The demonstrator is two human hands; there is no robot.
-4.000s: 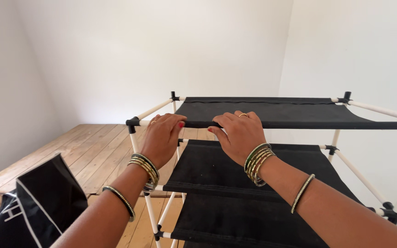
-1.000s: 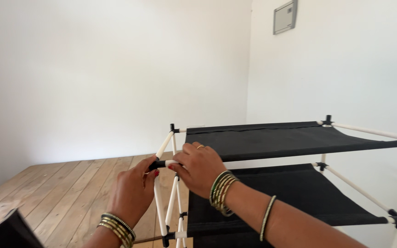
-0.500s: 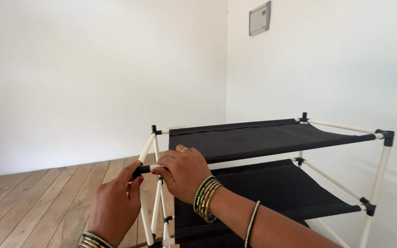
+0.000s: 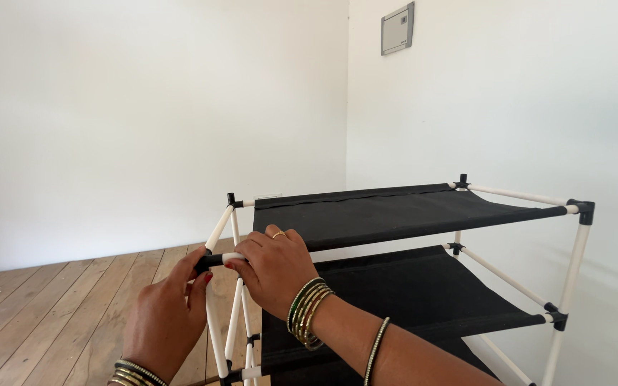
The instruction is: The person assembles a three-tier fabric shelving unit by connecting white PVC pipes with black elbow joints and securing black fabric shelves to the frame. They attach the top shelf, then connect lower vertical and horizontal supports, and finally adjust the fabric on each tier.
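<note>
A shelf rack of white tubes with black corner joints stands before me, its top black fabric shelf [image 4: 388, 214] stretched flat and a lower fabric shelf [image 4: 423, 293] beneath. My left hand [image 4: 166, 314] pinches the black corner joint [image 4: 204, 262] at the near left corner. My right hand [image 4: 275, 268] grips the white front tube right beside that joint, fingers over the shelf's front edge. Bangles ring both wrists.
The rack's right post [image 4: 570, 279] stands close to the white wall. A grey panel box [image 4: 398, 28] hangs high on that wall. Wooden floor planks [image 4: 59, 307] stretch to the left of the rack.
Four seconds ago both hands lay on the front bar, left at its corner; since then the right hand has slid left to that corner. The view has lifted and shifted slightly.
</note>
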